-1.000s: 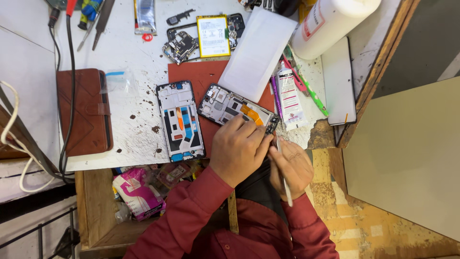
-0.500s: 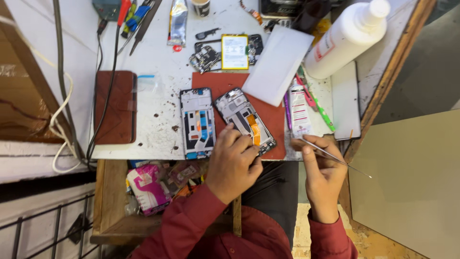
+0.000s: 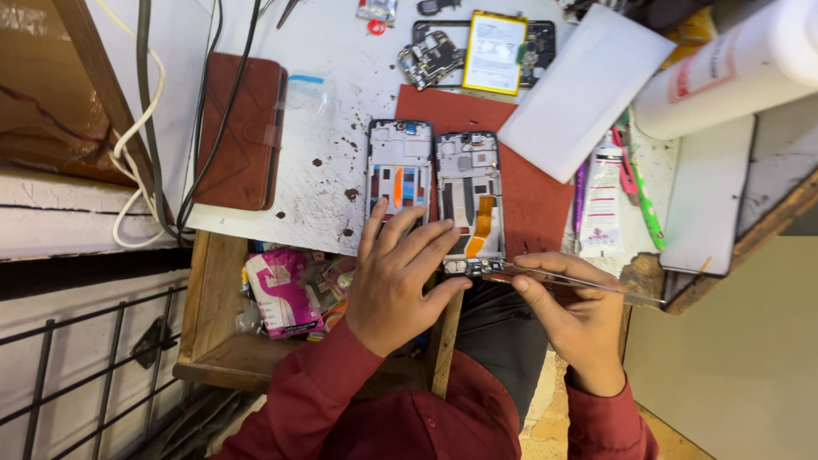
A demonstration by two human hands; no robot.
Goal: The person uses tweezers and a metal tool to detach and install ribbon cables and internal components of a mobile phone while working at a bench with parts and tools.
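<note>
Counts on the bench

Two opened phone frames lie side by side, one (image 3: 399,175) left, one (image 3: 468,198) right; one tweezers (image 3: 579,281); one brown wallet case (image 3: 240,132); one white bottle (image 3: 733,72); one yellow battery (image 3: 494,53); two hands, left (image 3: 399,277) and right (image 3: 573,319).

Opened phone frame (image 3: 468,203) straightened — tweezers (image 3: 573,280) now at its bottom edge

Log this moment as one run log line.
left hand: steadying phone frames | right hand: tweezers at lower edge | surface: red mat
</note>
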